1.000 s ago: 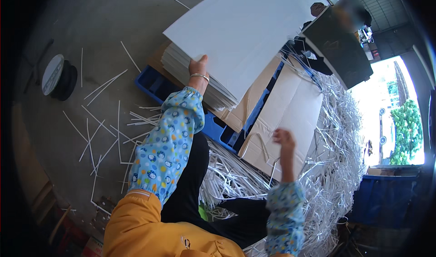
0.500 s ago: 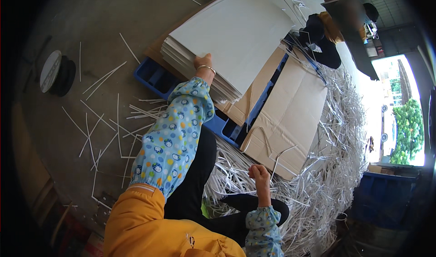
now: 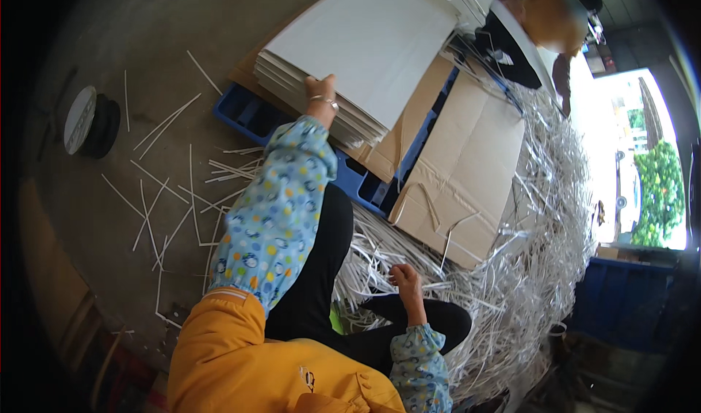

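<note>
A thick stack of large white sheets (image 3: 365, 40) lies on brown cardboard over a blue pallet (image 3: 358, 186). At the stack's near edge is my left hand (image 3: 321, 95), a bracelet on its wrist. Its fingers are closed on the edge of the upper sheets; some fingers are hidden behind it. Above my bent leg and a heap of white strips (image 3: 504, 296), my right hand (image 3: 407, 285) hangs with its fingers curled in, and nothing shows in them. Patterned blue sleeve covers are on both my forearms.
To the right of the stack is a flat cardboard sheet (image 3: 464, 172) on the pallet. Loose strips lie on the floor (image 3: 161, 40) at left, near a round black object (image 3: 102, 124). Another person (image 3: 551, 15) at far right holds a large panel (image 3: 522, 37). A blue bin (image 3: 621, 296) stands at right.
The other person's panel has swung from dark and upright to a pale, tilted face, and the person leans differently. My right hand has shifted slightly left. My left hand stays at the stack's edge.
</note>
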A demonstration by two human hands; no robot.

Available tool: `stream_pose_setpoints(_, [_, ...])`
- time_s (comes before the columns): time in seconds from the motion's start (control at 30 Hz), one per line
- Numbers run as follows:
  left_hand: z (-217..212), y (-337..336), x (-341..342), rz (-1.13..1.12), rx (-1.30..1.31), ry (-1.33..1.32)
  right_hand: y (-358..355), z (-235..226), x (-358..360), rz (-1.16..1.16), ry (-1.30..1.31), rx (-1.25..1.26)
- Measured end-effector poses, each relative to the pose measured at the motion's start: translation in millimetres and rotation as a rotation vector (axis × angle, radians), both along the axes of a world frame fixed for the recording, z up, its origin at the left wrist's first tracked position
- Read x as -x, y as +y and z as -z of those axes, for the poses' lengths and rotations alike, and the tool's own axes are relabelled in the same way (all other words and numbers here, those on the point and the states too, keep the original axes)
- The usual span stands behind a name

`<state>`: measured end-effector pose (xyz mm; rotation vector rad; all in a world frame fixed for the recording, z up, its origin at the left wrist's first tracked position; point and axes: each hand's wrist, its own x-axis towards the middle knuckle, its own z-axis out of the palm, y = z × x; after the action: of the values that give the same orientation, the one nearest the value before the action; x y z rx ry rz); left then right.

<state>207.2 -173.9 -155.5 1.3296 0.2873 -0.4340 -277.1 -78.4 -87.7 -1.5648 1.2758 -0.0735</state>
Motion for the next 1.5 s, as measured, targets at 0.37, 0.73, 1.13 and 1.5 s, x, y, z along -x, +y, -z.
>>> stream_pose_setpoints(0.37, [123, 300, 117, 0.686, -0.361, 0.043, 5, 52, 48, -0.257, 0.294, 0.409])
stream_pose_setpoints(0.73, [-96, 342, 142, 0.138, -0.355, -0.269, 19, 87, 0, -0.636, 0.439, 0.417])
stream_pose_setpoints(1.13, [-150, 270, 190, 0.503, -0.844, -1.193, -65, 154, -3, -0.53, 0.566, 0.383])
stream_pose_setpoints(1.5, [-158, 246, 190, 0.571, -0.853, -1.174, -45, 204, -13, -0.598, 0.512, 0.487])
